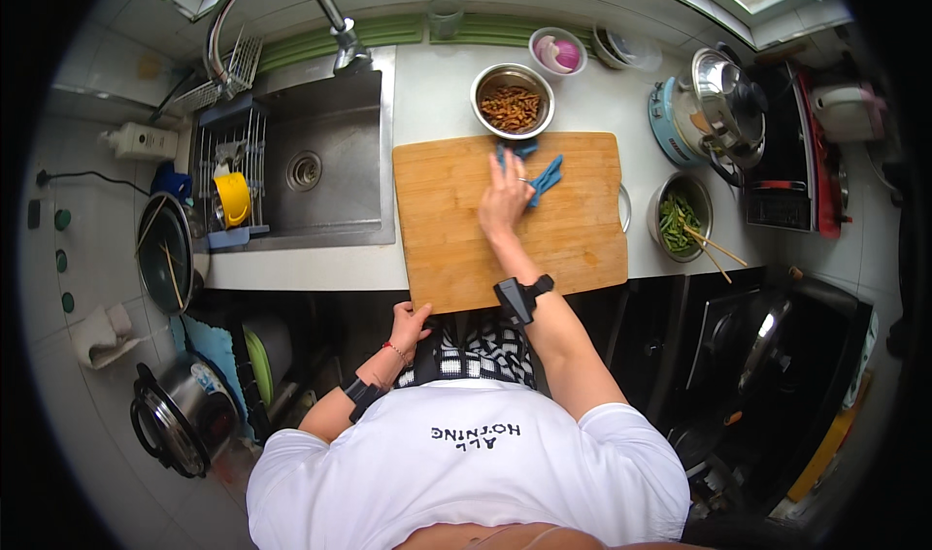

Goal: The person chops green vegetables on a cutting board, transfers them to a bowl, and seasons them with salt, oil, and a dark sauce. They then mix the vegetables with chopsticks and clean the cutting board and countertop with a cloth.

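A wooden cutting board (451, 222) lies on the white counter, its near edge jutting past the counter's front. My right hand (506, 197) presses a blue cloth (545, 180) onto the far part of the board, the cloth bunched out on both sides of the fingers. At the board's near left corner, my left hand (411, 324) grips the edge between thumb and fingers. Just beyond the board, a metal bowl (478, 117) holds brown cooked strips. Behind it stands a bowl with a cut red onion (559, 53).
Left is a steel sink (328, 200) with a faucet (352, 51) and a dish rack (251, 171). On the right, a metal bowl of green vegetables (678, 222) with chopsticks (717, 248) stands near a lidded pot (717, 106). A dark pan (156, 259) sits at the far left.
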Available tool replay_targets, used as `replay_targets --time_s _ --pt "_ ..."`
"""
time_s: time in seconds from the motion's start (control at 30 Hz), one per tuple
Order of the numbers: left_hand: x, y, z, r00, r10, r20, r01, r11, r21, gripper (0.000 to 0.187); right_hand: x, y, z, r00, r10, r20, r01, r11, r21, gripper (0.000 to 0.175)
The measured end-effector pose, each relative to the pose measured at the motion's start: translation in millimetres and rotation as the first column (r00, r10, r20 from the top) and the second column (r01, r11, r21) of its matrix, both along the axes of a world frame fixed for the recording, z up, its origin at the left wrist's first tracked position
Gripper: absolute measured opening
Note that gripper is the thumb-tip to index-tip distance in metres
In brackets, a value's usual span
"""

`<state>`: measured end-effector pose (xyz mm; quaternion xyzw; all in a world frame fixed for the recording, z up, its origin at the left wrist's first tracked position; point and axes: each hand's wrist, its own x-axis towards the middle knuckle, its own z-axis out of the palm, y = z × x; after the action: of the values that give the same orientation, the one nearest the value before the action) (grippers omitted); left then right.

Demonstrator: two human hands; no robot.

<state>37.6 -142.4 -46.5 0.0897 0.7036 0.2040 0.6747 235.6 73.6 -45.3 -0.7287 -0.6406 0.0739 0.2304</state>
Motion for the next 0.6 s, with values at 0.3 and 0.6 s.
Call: replay_targets --time_s 0.3,0.6 --pt "6.0 -9.7 10.2 0.929 0.201 0.310 -0.239 0.967 0.091 0.036 -72.7 -59.7 44.7 0.532 0.686 -0.497 -0.816 0.573 -0.082 0.057" --pt "-55.5 -48.5 61.3 0.864 0.420 0.278 -0.502 0.763 0.407 0.053 190.2 -75.3 98.6 0.793 -0.066 -0.606 0.078 0.997 -0.006 0.052"
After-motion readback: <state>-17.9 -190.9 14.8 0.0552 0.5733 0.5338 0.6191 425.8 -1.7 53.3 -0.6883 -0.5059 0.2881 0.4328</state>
